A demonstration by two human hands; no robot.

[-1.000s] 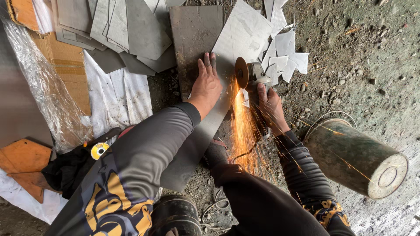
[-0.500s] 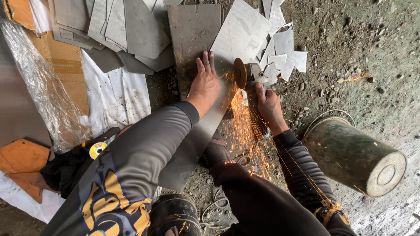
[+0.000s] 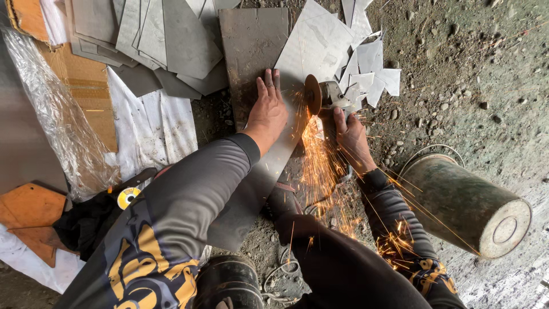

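Gravelly ground under me. Left hand (image 3: pixel 267 111) lies flat, fingers spread, on the metal sheet (image 3: pixel 251 46); right hand (image 3: pixel 351 137) grips the angle grinder (image 3: pixel 323 94) beside it, cut unfinished, sparks flying.

A flattened brown cardboard box (image 3: pixel 86 91) lies at the upper left of the frame, a paler printed band running across it. Over its left side stretches a crumpled sheet of clear plastic wrapping (image 3: pixel 63 126). Lower left, a small round yellow-and-white label (image 3: pixel 127 197) sits on a disc beside black cloth. No signs or screens show.
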